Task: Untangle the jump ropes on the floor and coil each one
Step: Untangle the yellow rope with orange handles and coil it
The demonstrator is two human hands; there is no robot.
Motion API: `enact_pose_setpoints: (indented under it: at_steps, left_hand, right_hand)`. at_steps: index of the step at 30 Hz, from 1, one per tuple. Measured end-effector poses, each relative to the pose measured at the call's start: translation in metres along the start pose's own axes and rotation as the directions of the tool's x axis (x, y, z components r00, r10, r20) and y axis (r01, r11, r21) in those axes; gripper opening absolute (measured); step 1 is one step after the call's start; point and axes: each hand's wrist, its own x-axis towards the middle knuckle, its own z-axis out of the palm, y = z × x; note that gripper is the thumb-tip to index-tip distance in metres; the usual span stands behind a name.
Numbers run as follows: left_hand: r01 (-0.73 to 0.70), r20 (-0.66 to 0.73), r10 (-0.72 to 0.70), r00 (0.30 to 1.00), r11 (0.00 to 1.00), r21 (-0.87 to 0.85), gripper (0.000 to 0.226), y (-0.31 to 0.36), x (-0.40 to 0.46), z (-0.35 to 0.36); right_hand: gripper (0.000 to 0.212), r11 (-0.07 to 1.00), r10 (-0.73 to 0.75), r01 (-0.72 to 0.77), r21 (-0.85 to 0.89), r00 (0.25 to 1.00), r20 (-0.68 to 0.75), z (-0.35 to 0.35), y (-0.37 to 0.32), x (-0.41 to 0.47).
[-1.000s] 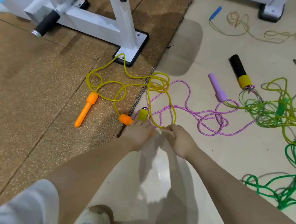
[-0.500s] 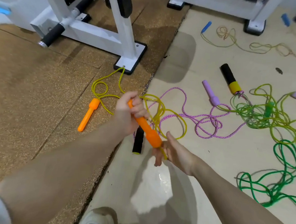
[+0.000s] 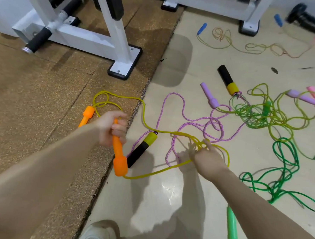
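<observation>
My left hand (image 3: 112, 128) grips one orange handle (image 3: 119, 157) of the yellow jump rope (image 3: 155, 172), held above the floor. My right hand (image 3: 206, 155) holds a bunch of that yellow rope's loops, fingers blurred. The second orange handle (image 3: 87, 115) lies on the brown mat with a small yellow loop beside it. A pink-purple braided rope (image 3: 180, 119) lies under the yellow one, between a black-and-yellow handle (image 3: 142, 148) and a lilac handle (image 3: 209, 94).
A white metal frame foot (image 3: 125, 65) stands on the brown mat (image 3: 34, 97) at the left. A tangle of lime and green ropes (image 3: 274, 119) lies at the right, a green handle (image 3: 232, 227) near my right arm. My shoes (image 3: 98, 234) show at the bottom.
My right hand has moved right from the orange handle's end to the bunched yellow loops. The left hand kept the handle and lowered slightly; the yellow rope is stretched out between both hands.
</observation>
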Motion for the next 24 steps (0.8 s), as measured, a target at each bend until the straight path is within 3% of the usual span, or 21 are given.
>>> enact_pose_setpoints:
  at_steps: [3,5,6,7,8,9,11,13,16,17,19,21,22,23,24]
  left_hand:
    - [0.057,-0.296,-0.013,0.955,0.989,0.14,0.038,-0.018,0.015,-0.002]
    - [0.049,-0.41,0.124,0.903,0.921,0.386,0.027,-0.034,0.025,0.003]
    - [0.056,-0.422,0.249,0.871,0.806,0.59,0.021,-0.042,0.032,0.005]
    - [0.114,-0.388,0.338,0.858,0.61,0.784,0.016,-0.044,0.036,0.009]
    - [0.101,-0.339,0.443,0.83,0.478,0.872,0.018,-0.042,0.036,0.018]
    - [-0.005,-0.235,0.522,0.82,0.417,0.909,0.023,-0.039,0.033,0.032]
    - [-0.331,0.047,0.543,0.838,0.438,0.836,0.025,-0.035,0.025,0.057]
    - [-0.544,0.248,0.548,0.799,0.483,0.686,0.025,-0.038,0.018,0.075]
    - [-0.645,0.211,0.673,0.709,0.498,0.579,0.027,-0.045,0.017,0.082]
    - [-0.676,0.142,0.742,0.656,0.492,0.549,0.023,-0.042,0.015,0.084]
    - [-0.725,0.052,0.866,0.498,0.383,0.572,0.023,-0.034,0.006,0.087]
    - [-0.678,0.163,0.921,0.354,0.133,0.723,0.023,-0.021,-0.005,0.086]
    - [-0.655,0.259,0.902,0.347,0.035,0.755,0.024,-0.016,-0.009,0.087]
    - [-0.643,0.329,0.847,0.417,0.019,0.766,0.026,-0.012,-0.012,0.089]
    - [-0.621,0.353,0.755,0.553,0.091,0.778,0.027,-0.012,-0.016,0.094]
  right_hand:
    - [0.015,0.988,0.038,-0.011,0.154,0.984,-0.174,-0.011,0.003,0.003]
    - [0.003,0.96,-0.022,0.105,0.259,0.952,-0.305,-0.022,-0.009,0.006]
    - [0.005,0.939,-0.057,0.173,0.297,0.931,-0.361,-0.025,-0.017,0.008]
    - [0.007,0.911,-0.082,0.233,0.34,0.911,-0.404,-0.031,-0.024,0.01]
    - [0.009,0.873,-0.082,0.272,0.405,0.9,-0.429,-0.04,-0.03,0.011]
    - [0.013,0.829,-0.042,0.271,0.488,0.902,-0.43,-0.049,-0.033,0.012]
    - [0.022,0.698,0.06,0.23,0.679,0.925,-0.375,-0.066,-0.034,0.014]
    - [0.026,0.523,0.129,0.152,0.839,0.959,-0.253,-0.079,-0.03,0.015]
    - [0.031,0.098,0.1,-0.11,0.989,0.99,0.1,-0.086,-0.02,0.011]
    - [0.031,0.039,0.049,-0.211,0.977,0.977,0.209,-0.086,-0.017,0.009]
    - [0.034,-0.002,-0.008,-0.33,0.944,0.944,0.33,-0.083,-0.009,0.006]
    - [0.036,-0.1,-0.006,-0.375,0.922,0.927,0.376,-0.078,-0.003,0.005]
    - [0.034,-0.167,-0.001,-0.379,0.91,0.923,0.384,-0.075,-0.001,0.004]
    - [0.029,-0.235,0.006,-0.371,0.898,0.924,0.383,-0.074,0.0,0.003]
    - [0.025,-0.301,0.01,-0.362,0.882,0.924,0.383,-0.073,0.0,0.003]
